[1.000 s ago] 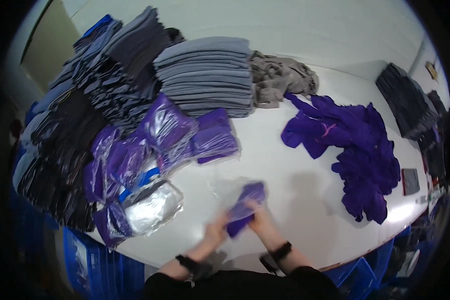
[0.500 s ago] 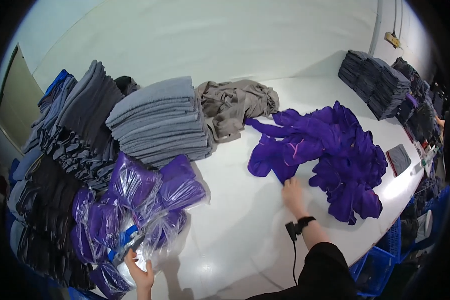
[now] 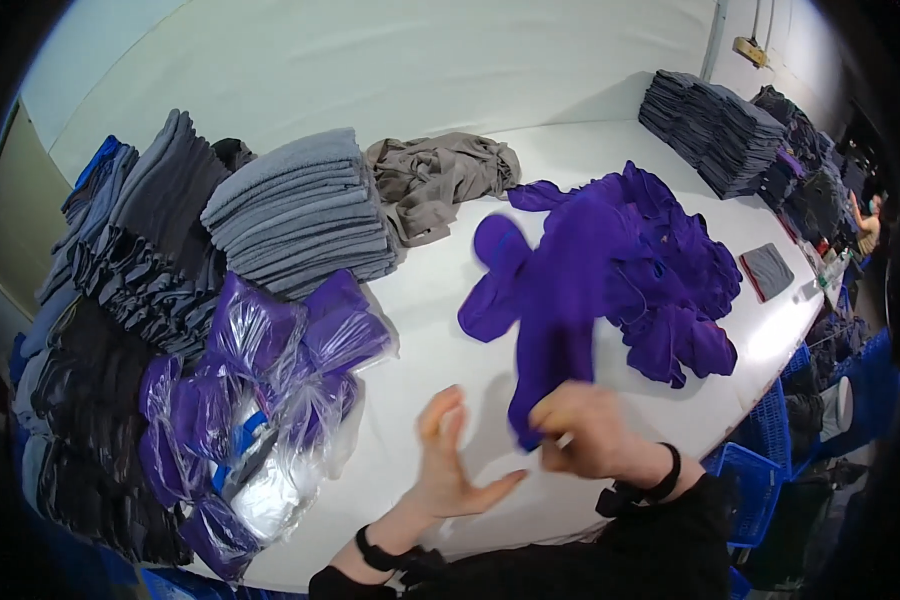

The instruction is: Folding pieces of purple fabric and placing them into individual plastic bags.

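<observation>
Purple fabric, blurred with motion, forms the garment at the near left of the purple garment heap; its far end overlaps that heap in view, and I cannot tell whether it is wholly free of it. In front of the heap, the right hand has its fingers curled tightly around the garment's near end. Farther left of the heap, the left hand is spread, thumb well apart from the fingers, with nothing in its grasp. If some part of the garment is tangled in the heap, a hard tug could drag other pieces along or strain a seam. With only one end gripped, such limp cloth could also twist, double over on itself and settle crooked on the white tabletop. A wide swing might catch the crumpled taupe cloth, behind and left of the heap, or brush the stack of folded gray cloths beyond that and push its layers out of line. Well left of the heap, the purple bundles in clear plastic bags lie piled over one another; their film looks slick, so a knock from the left forearm could set them sliding.
</observation>
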`<action>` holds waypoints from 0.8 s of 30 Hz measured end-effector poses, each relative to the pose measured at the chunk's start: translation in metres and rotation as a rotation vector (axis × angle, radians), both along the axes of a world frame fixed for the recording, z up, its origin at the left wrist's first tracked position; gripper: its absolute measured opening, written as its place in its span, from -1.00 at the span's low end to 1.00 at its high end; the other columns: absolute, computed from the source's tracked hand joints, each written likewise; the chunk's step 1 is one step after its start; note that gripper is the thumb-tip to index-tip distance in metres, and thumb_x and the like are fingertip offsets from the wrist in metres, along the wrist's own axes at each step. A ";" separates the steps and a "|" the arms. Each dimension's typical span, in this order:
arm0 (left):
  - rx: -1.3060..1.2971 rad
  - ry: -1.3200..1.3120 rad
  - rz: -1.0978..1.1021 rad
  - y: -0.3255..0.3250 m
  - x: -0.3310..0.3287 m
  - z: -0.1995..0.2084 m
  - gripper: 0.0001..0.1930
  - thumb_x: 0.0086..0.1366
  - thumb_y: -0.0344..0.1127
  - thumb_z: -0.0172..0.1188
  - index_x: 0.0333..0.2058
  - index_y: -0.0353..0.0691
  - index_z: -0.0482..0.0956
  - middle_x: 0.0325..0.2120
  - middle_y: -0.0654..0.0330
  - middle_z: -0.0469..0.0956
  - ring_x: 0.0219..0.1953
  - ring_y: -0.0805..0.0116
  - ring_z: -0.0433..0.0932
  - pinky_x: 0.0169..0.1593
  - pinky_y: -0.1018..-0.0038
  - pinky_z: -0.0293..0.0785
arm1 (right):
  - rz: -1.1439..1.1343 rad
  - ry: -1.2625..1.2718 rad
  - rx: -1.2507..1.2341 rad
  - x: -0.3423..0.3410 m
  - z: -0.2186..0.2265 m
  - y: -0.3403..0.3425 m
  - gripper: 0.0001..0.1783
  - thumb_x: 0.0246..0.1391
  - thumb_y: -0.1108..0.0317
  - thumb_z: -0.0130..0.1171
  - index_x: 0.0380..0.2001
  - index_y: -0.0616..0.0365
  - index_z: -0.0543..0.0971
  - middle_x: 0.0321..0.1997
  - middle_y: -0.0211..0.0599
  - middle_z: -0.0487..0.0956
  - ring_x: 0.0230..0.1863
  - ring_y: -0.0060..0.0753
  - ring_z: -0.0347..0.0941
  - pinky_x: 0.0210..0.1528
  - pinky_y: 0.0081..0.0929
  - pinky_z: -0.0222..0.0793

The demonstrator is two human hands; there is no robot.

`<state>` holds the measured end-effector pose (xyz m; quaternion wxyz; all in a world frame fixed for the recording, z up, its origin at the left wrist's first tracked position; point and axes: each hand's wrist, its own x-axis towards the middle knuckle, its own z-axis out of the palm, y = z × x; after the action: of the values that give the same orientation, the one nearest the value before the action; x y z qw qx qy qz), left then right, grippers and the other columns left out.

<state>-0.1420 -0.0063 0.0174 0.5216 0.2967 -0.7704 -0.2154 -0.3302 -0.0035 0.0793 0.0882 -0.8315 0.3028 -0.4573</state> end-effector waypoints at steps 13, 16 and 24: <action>0.651 -0.237 -0.316 0.043 0.020 -0.023 -0.67 -0.11 -0.41 0.22 -0.26 -0.17 0.51 -0.43 0.28 0.52 -0.35 0.43 0.48 -0.18 0.45 0.34 | 0.722 -1.304 0.469 -0.041 0.050 0.028 -0.66 0.24 0.25 -0.25 -0.10 0.26 0.38 -0.27 -0.15 0.49 -0.40 -0.39 0.46 -0.40 -0.54 0.40; 1.381 0.422 -0.303 0.029 0.036 -0.027 -0.59 0.13 -0.30 0.16 -0.08 -0.39 0.40 -0.28 0.23 0.51 -0.30 0.44 0.47 -0.19 0.54 0.41 | 1.029 -1.533 0.905 -0.077 -0.092 -0.031 -0.45 0.07 -0.09 -0.17 -0.10 0.14 0.40 -0.26 -0.29 0.49 -0.30 -0.49 0.39 -0.17 -0.52 0.32; 1.322 0.356 -0.375 0.060 0.080 -0.050 -0.46 -0.03 -0.47 0.27 -0.02 -0.35 0.34 -0.17 0.12 0.47 -0.13 0.37 0.43 -0.02 0.45 0.34 | 0.282 -1.041 1.763 -0.007 -0.119 0.055 -0.48 0.01 0.42 0.06 0.07 0.31 0.24 0.04 -0.11 0.38 0.06 -0.33 0.33 0.11 -0.36 0.23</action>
<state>-0.0615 0.0539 -0.0323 0.3042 0.3737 -0.4196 -0.7692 -0.3376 0.0519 -0.0400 0.8391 -0.1986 0.3547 -0.3615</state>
